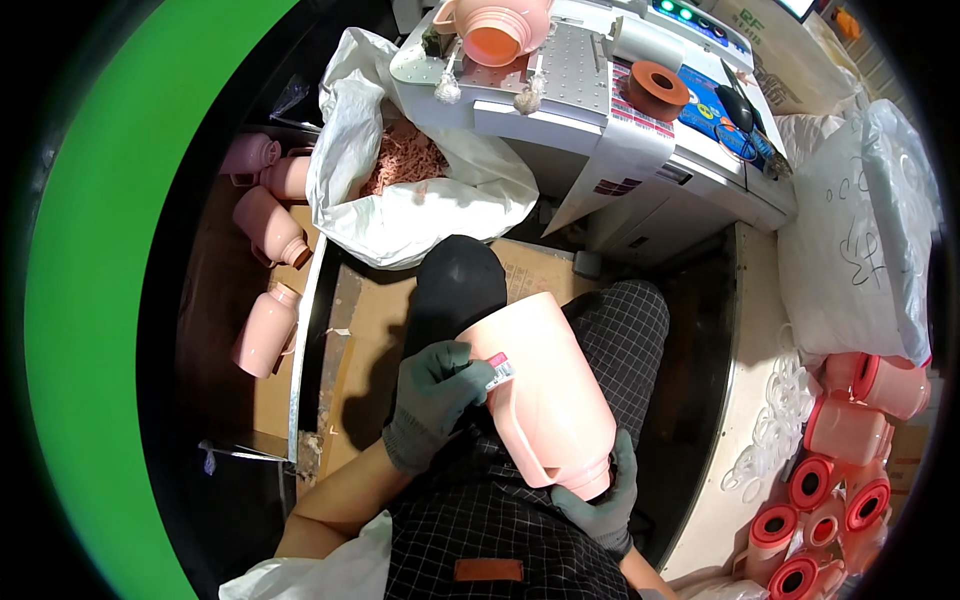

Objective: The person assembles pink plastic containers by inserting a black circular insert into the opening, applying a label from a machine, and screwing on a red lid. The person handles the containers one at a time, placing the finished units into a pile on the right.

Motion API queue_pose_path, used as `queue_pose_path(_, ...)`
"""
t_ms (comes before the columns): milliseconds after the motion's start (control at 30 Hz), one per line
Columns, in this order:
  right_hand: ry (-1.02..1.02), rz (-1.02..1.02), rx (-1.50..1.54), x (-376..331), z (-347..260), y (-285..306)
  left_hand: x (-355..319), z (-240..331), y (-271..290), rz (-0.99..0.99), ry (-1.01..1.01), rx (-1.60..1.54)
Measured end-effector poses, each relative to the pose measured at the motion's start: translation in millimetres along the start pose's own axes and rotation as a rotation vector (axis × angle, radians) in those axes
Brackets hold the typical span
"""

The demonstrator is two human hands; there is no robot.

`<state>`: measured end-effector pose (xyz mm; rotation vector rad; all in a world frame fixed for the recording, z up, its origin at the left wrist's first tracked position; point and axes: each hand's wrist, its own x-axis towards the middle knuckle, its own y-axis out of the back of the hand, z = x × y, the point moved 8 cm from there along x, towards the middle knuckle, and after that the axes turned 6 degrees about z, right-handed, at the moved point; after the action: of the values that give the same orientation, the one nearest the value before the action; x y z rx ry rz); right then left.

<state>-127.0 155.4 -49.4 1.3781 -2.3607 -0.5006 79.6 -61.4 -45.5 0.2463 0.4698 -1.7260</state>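
Observation:
Across my lap lies a pale pink jug shell (548,385) with a side handle, its wide end pointing up and away and its narrow threaded neck toward me. My right hand (608,500), in a grey-green glove, is wrapped round the neck end. Pinched in the fingers of my gloved left hand (432,395) is a small pink-and-white label (499,369). That label is at the jug's side, just above the handle; whether it is stuck down I cannot tell.
A white machine (560,75) ahead carries another pink jug (495,30) and a brown tape roll (657,90). A white sack of pink scraps (405,158) stands left of it. Several pink jugs (268,330) lie in the left bin. White rings (775,425) and red-rimmed jugs (810,483) are at right.

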Motion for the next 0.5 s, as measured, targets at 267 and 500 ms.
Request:
queue_pose_path(267,-0.327,0.007,0.372,29,-1,13,22,30,54,0.217,-0.528,0.882)
queue_pose_path(500,-0.312,0.291,0.878,114,-13,65,116,196,-73,0.144,-1.514,1.176)
